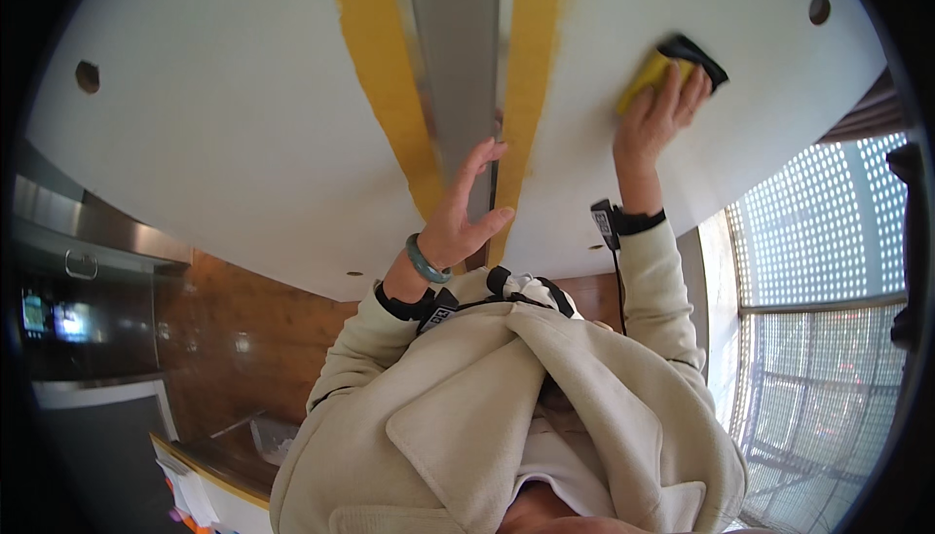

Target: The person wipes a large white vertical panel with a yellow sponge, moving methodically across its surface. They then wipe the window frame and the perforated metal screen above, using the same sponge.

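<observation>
My right hand (661,107) grips a yellow and black pad (668,70), perhaps a sponge or a brush, against the white surface (613,30) right of centre. The pad and fingers are slightly blurred. Over the grey central strip (456,37), my left hand (471,198) is held with fingers apart and nothing in it. Yellow bands run along both sides of that strip, the left one (372,45) with an uneven outer edge and the right one (533,45) narrower. A green bangle and a black strap are on the left wrist; another strap is on the right.
Round holes pierce the white surface at left (88,77) and right (819,9). Wooden floor (241,344) shows below its edge. A window with perforated screening (818,242) stands at right. At lower left are a clear plastic container (274,437) and papers (186,490).
</observation>
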Available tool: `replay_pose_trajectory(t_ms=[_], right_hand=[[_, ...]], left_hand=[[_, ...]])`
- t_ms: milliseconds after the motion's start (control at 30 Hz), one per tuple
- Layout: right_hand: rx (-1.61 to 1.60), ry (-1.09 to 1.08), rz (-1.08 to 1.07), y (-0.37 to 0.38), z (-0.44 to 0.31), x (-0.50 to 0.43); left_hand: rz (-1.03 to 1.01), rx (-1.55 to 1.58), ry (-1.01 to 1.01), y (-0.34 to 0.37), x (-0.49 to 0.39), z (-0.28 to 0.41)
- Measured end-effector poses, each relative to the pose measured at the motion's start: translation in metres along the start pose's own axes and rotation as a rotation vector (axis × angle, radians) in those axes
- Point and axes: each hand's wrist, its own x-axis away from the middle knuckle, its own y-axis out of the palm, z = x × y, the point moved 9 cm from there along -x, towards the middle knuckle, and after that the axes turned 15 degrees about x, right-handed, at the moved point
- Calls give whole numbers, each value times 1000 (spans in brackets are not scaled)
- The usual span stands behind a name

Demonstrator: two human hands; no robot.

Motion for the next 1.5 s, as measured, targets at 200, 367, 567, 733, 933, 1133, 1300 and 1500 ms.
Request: replay_pose_trajectory(t_ms=[200,367,567,733,933,1133,1300,1500], right_hand=[[1,-350,-94,6,-87,59],[-87,-563,-240,-3,-92,109],[-4,-146,-92,2,-44,-5],[-42,-360,-157,-3,-100,18],[-51,-493,-168,-4,-83,58],[89,75,62,-1,88,-30],[133,416,135,-14,150,10],[66,-3,-105,-10,28,6]], left_hand=[[9,14,15,-2,-2,2],[25,-2,41,-6,-2,8],[1,24,39,-2,-1,2],[-7,76,48,0,-3,-1],[23,56,21,-4,-2,3],[-47,0,77,8,-9,15],[-76,1,95,16,-9,21],[-154,55,93,34,-18,19]])
